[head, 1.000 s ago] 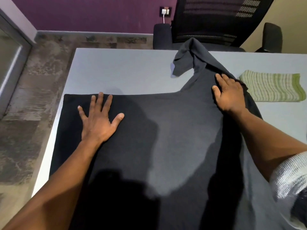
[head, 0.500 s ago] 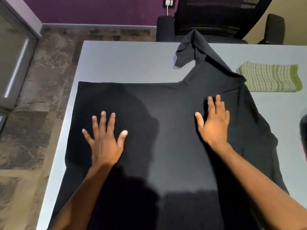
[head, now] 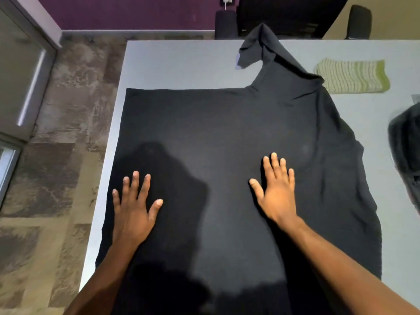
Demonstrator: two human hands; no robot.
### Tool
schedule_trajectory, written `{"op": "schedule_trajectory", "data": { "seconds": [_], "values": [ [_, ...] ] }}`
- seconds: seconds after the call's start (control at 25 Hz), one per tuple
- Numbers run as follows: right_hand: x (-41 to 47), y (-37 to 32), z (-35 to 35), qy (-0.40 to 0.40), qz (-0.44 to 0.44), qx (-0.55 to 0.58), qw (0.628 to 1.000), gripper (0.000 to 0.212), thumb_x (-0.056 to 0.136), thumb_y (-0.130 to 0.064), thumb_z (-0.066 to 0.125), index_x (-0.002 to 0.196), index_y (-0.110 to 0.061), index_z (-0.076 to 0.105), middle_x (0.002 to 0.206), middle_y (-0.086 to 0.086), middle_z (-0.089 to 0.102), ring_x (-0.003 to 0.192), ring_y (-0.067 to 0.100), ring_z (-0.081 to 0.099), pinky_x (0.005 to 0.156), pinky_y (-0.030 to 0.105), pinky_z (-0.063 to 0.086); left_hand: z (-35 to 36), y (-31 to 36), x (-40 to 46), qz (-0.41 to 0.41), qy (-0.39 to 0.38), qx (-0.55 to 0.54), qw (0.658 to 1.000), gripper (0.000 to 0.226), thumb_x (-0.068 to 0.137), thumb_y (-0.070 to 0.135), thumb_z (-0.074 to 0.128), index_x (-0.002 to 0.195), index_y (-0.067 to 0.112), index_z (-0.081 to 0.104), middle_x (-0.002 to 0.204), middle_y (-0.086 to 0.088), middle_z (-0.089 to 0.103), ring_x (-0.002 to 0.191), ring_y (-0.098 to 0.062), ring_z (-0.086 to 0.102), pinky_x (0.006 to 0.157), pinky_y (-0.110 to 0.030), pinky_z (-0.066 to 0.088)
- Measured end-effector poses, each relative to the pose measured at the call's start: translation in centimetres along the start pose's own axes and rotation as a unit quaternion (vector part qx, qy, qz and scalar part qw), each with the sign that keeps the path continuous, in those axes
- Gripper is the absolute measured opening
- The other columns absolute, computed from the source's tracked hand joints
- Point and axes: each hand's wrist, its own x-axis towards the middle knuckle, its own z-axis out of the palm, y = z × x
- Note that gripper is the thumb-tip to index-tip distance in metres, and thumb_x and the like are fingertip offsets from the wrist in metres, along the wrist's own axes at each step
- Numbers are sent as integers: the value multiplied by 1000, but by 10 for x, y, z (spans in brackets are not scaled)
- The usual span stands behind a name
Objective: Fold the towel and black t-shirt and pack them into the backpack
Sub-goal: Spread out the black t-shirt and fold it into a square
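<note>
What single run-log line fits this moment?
step: smoothing | left hand: flat on t-shirt | right hand: flat on t-shirt | towel: folded, on table

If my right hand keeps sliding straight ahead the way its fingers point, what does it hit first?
Only more t-shirt at first; the right hand already lies flat on it. Farther along, it would probably meet the rumpled fold near the sleeve, before the towel.

— How are the hands lying?
— Both palm down, fingers straight. The left hand has its fingers spread, thumb out to the side.
— And the right hand?
— Flat too, fingers closer together. Both bare forearms reach forward from the bottom edge.
</note>
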Motion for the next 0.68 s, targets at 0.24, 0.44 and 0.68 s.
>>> {"op": "schedule_trajectory", "data": {
  "seconds": [0.24, 0.44, 0.68],
  "values": [
    [-54, 51, -1, 41, 61, -55, 996, 76, 97, -58, 25, 158, -13, 25, 167, 8, 14, 154, 30, 10, 124, 52, 11, 0, -67, -49, -30, 3, 35, 999, 72, 100, 57, 28, 158, 14, 24, 166, -11, 15, 152, -37, 15, 116, -65, 15],
    [-137, 22, 5, 5, 20, -30, 999, 72, 100, -55, 31, 160, -15, 18, 168, 5, 8, 155, 26, 4, 125, 47, 5, -4, -33, -107, 36, 13, -32, 999, 71, 97, 51, 29, 158, 16, 23, 167, -12, 12, 153, -36, 12, 120, -57, 13],
    [-185, 41, 15, 15, 26, -70, 997, 68, 101, -52, 26, 158, -15, 26, 167, 6, 18, 154, 27, 12, 124, 49, 12, 12, -60, -145, 63, -16, 4, 998, 71, 98, 56, 26, 159, 20, 24, 167, -8, 17, 154, -31, 13, 122, -51, 12]
  ]
}}
